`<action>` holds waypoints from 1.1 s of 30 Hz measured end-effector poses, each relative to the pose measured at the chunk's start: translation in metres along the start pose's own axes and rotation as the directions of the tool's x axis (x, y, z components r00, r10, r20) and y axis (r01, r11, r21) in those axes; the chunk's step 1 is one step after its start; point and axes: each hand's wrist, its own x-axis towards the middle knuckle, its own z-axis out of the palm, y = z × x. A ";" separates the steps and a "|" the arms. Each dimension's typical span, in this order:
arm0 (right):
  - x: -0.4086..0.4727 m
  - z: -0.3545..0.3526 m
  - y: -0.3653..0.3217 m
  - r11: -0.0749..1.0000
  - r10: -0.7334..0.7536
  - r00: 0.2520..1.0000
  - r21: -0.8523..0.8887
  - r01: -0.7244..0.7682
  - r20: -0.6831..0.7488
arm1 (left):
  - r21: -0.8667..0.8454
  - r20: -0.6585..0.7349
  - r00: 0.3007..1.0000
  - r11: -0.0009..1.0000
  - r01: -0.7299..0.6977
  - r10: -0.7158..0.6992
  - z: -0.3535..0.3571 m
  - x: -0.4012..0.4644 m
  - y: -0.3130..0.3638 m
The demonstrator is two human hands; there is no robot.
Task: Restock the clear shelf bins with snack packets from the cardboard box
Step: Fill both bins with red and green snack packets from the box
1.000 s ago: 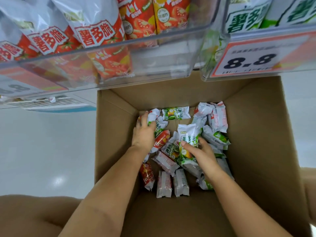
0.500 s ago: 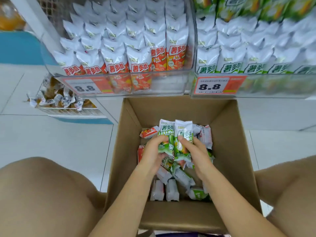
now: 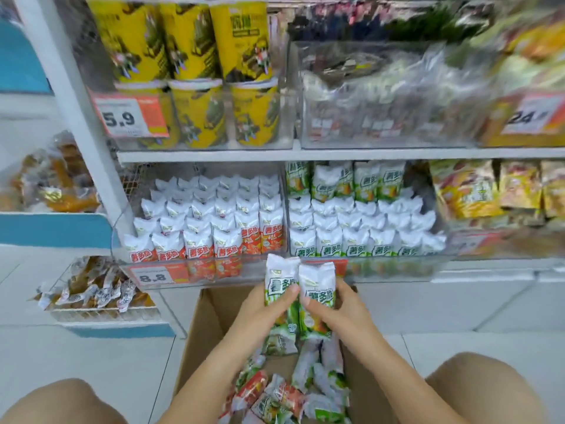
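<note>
Gripping one green packet [image 3: 280,289] in the left hand [image 3: 263,313] and another [image 3: 318,296] in the right hand [image 3: 337,313], above the cardboard box [image 3: 211,325], the person holds light, crinkly, puffy bags, probably best pinched mid-body, gently.

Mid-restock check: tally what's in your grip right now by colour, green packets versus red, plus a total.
Green packets: 2, the left green packet in the left hand and the right green packet in the right hand
Red packets: 0 in hand; some lie in the cardboard box
Total held: 2
</note>
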 end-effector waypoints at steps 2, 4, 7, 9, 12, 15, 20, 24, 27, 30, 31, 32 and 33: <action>0.004 -0.016 -0.016 0.994 -0.090 0.994 -0.073 0.085 -0.069 | 0.047 0.013 0.999 0.998 -0.047 0.046 0.005 0.008 0.026; 0.012 -0.031 -0.027 0.984 -0.131 0.984 -0.134 0.114 -0.122 | 0.097 0.019 0.998 0.993 -0.067 0.065 0.007 0.020 0.045; 0.025 -0.052 -0.040 0.977 -0.147 0.979 -0.176 0.122 -0.138 | 0.199 -0.005 0.993 0.973 -0.116 0.120 0.010 0.040 0.062; 0.035 -0.066 -0.044 0.981 -0.165 0.969 -0.131 0.142 -0.182 | 0.231 -0.053 0.987 0.964 -0.136 0.152 0.014 0.051 0.071; 0.053 -0.095 -0.055 0.992 -0.126 0.947 -0.009 0.129 -0.295 | 0.206 -0.130 0.972 0.964 -0.167 0.196 0.018 0.069 0.085; 0.075 -0.125 -0.067 0.983 -0.114 0.926 0.096 0.158 -0.361 | 0.228 -0.172 0.958 0.955 -0.187 0.229 0.024 0.094 0.094; 0.096 -0.171 -0.071 0.952 -0.151 0.835 0.149 0.267 -0.529 | 0.306 -0.080 0.943 0.908 -0.285 0.323 0.039 0.132 0.107; 0.098 -0.185 -0.057 0.938 -0.145 0.778 0.165 0.305 -0.612 | 0.274 0.041 0.963 0.924 -0.269 0.268 0.048 0.168 0.106; 0.097 -0.178 -0.057 0.946 -0.214 0.776 0.072 0.316 -0.594 | 0.235 0.061 0.975 0.946 -0.224 0.216 0.049 0.183 0.104; 0.092 -0.179 -0.060 0.940 -0.245 0.790 0.060 0.334 -0.562 | 0.204 0.052 0.973 0.952 -0.230 0.224 0.052 0.191 0.109; 0.091 -0.180 -0.061 0.941 -0.243 0.790 0.060 0.333 -0.563 | 0.202 0.058 0.974 0.953 -0.225 0.218 0.053 0.194 0.110; 0.090 -0.182 -0.061 0.940 -0.246 0.789 0.062 0.337 -0.562 | 0.203 0.064 0.977 0.955 -0.214 0.205 0.055 0.196 0.112; 0.089 -0.182 -0.063 0.938 -0.244 0.784 0.067 0.340 -0.571 | 0.204 0.067 0.979 0.957 -0.205 0.195 0.056 0.198 0.113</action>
